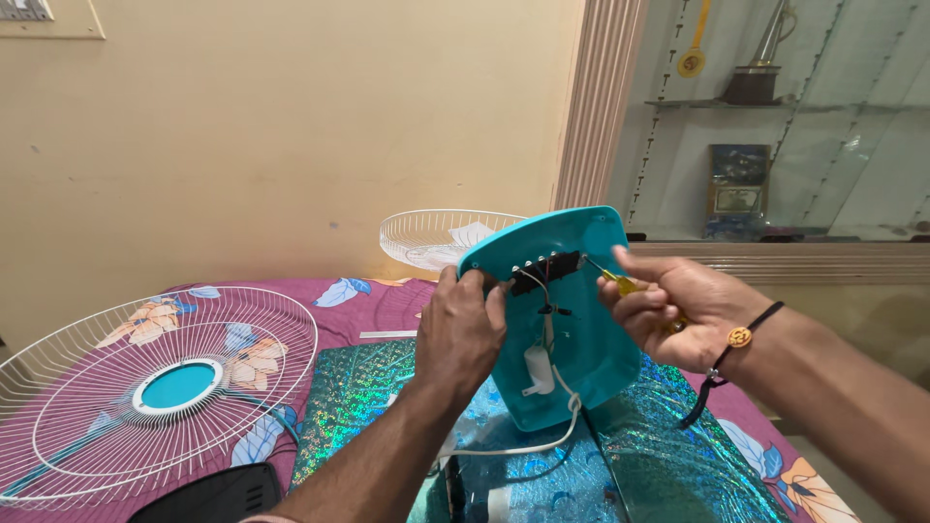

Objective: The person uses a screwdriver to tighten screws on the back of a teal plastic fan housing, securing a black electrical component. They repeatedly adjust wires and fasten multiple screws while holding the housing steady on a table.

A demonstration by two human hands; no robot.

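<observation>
- While only the head view is on hand, notes start there: teal fan base (572, 291) stands tipped up on edge on the table (668, 455), underside toward the camera.
- Left hand (463, 324) is clamped on the base's upper left edge, fingers curled over the rim, steadying it.
- Right hand (678, 310) is closed around a yellow-handled screwdriver (620, 283); its tip sits at the black switch block (547, 271) near the top of the base.
- Progress, as judged: fan is already apart, with both guards off and lying separate; the switch block is still in place, wires and white cord (542, 441) still attached.
- Count: two white wire guards, one with a teal centre (165, 387) at left, one (436, 237) behind the base; one base; one screwdriver; one white capacitor-like part (539, 373).
- Table carries a floral purple cloth (358, 295) and a shiny holographic sheet (349, 397).
</observation>
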